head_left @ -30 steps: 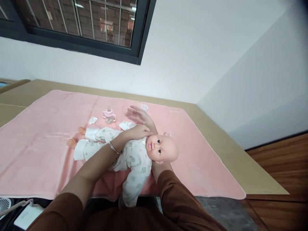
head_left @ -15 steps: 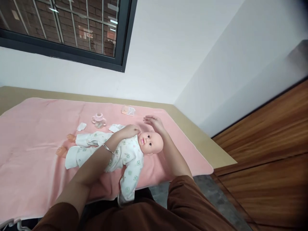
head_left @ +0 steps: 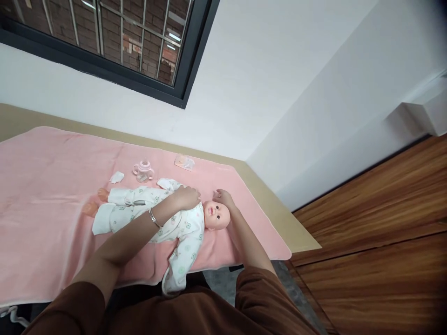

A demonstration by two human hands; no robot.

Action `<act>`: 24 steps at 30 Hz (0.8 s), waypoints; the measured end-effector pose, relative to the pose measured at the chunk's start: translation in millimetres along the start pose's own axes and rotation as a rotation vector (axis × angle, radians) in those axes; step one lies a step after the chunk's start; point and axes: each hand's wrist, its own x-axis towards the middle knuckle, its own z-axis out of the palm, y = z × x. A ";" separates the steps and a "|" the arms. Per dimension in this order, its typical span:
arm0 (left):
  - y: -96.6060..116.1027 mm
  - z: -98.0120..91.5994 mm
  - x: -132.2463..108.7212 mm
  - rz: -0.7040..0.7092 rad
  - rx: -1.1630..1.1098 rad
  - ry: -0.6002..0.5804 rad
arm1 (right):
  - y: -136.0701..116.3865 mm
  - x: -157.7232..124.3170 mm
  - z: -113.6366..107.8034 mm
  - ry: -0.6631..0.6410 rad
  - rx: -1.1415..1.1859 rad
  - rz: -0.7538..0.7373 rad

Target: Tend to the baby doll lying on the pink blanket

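Observation:
A baby doll (head_left: pixel 217 215) lies on its back, head to the right, in a white patterned top (head_left: pixel 186 228) and white trousers (head_left: pixel 120 215). One sleeve hangs over the near edge. My left hand (head_left: pixel 187 197), with a silver bangle at the wrist, reaches across the doll's chest. Its fingers are curled on the top by the neck and shoulder; the fingertips are partly hidden. Beyond the doll's head, close to its far side, is my right hand (head_left: pixel 224 197). Its fingers are bent and a little apart, with nothing seen in them.
A pink mat (head_left: pixel 52 186) covers much of the tan tabletop (head_left: pixel 260 193). Behind the doll are a pink two-handled bottle (head_left: pixel 143 171), a clear packet (head_left: pixel 184 162) and a small white cloth piece (head_left: pixel 117 177). Wooden panelling (head_left: pixel 377 232) stands at the right.
My right hand has come down and nearer to the doll's head, its fingers now more bent. My left hand stays by the neck. The camera view has shifted and tilted slightly.

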 end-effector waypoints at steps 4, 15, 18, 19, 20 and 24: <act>12.1 -22.1 -36.2 -0.015 0.031 -0.095 | -32.1 3.3 -27.2 0.075 -0.015 -0.044; 25.6 -49.9 -113.6 0.201 -0.050 -0.050 | -309.7 5.1 -9.3 -0.069 0.140 -0.752; 19.1 -51.2 -123.3 0.179 -0.065 -0.042 | -357.4 1.3 8.5 -0.155 0.017 -0.783; 16.8 -52.3 -125.3 0.171 -0.068 -0.028 | -366.2 1.3 12.9 -0.183 -0.043 -0.795; 14.6 -53.5 -126.8 0.164 -0.068 -0.010 | -372.1 1.8 16.5 -0.215 -0.101 -0.809; 10.1 -56.2 -127.6 0.140 -0.054 0.042 | -379.2 6.6 23.5 -0.363 -0.295 -0.866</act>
